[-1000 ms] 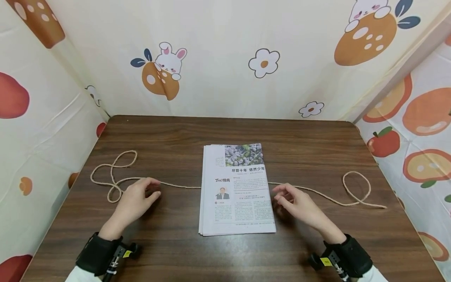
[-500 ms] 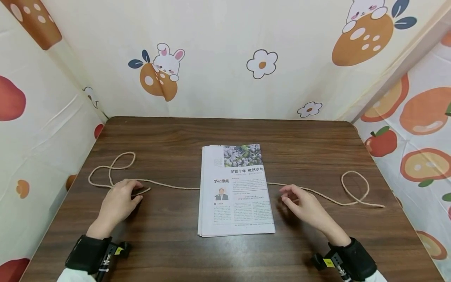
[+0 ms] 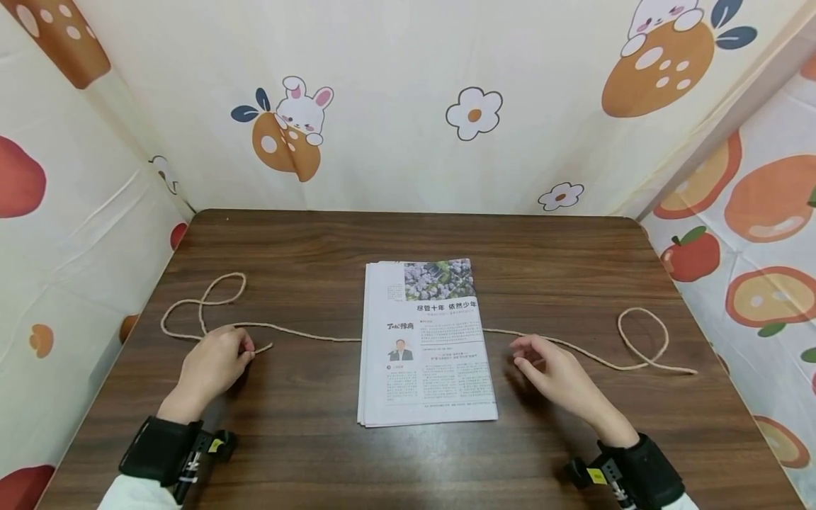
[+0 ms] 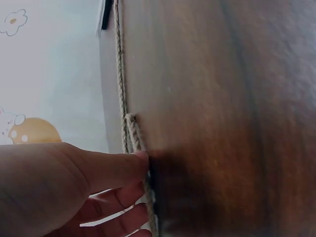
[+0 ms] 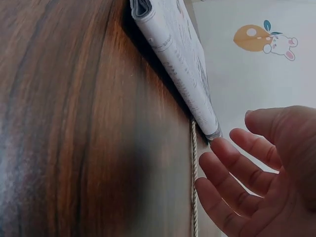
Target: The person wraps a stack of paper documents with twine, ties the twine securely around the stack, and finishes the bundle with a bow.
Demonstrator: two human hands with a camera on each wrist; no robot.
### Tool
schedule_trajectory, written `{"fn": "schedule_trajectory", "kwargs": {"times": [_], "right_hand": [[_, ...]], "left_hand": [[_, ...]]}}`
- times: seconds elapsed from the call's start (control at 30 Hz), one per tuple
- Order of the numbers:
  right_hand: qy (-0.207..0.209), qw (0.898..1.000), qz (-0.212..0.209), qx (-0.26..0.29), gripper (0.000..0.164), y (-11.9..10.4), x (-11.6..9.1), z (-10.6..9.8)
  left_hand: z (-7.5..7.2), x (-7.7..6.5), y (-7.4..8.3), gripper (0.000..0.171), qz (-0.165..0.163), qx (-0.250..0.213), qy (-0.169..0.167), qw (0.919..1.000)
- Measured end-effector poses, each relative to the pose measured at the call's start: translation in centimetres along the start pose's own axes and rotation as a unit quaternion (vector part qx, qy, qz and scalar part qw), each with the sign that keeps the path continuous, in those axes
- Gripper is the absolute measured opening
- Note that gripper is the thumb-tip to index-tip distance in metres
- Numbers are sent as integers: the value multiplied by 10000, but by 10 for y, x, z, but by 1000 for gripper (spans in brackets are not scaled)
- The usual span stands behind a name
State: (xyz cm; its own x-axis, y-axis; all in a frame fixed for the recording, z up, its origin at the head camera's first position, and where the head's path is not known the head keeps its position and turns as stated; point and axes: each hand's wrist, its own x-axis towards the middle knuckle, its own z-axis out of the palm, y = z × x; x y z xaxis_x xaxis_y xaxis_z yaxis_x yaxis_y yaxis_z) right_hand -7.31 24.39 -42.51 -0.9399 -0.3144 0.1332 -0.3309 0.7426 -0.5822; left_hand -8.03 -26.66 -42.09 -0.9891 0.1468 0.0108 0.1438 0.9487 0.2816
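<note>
A folded stack of newspaper lies flat on the brown wooden table, over the middle of a beige rope. The rope comes out on both sides and loops at each end. My left hand is at the rope's left part, and its thumb and fingers pinch the rope close to the short free end. To the right of the newspaper, my right hand hovers just in front of the rope with loosely bent fingers and nothing in them. The newspaper's folded edge shows beyond that hand.
At the far right a rope loop ends in a loose tail. Patterned cloth hangs behind the table's back edge and along both sides. Black wrist straps with small cameras sit on both wrists.
My left hand has moved left and toward me, and its fingers have closed on the rope near its end. My right hand has drawn slightly right, away from the newspaper.
</note>
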Motion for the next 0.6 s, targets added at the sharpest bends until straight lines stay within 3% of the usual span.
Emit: {"fn": "schedule_trajectory", "kwargs": {"times": [0.17,0.43,0.6], "right_hand": [[-35,9999,-116,100,22,2,-2,0],[4,9994,-312,169,24,0,0,0],[-46,9983,-538,237,25,-6,5,1]], "left_hand": [[-4,2,12,15,121,-4,-135,9998],[-10,9,43,15,626,-86,327,9975],[-11,15,66,15,957,-97,441,9944]]}}
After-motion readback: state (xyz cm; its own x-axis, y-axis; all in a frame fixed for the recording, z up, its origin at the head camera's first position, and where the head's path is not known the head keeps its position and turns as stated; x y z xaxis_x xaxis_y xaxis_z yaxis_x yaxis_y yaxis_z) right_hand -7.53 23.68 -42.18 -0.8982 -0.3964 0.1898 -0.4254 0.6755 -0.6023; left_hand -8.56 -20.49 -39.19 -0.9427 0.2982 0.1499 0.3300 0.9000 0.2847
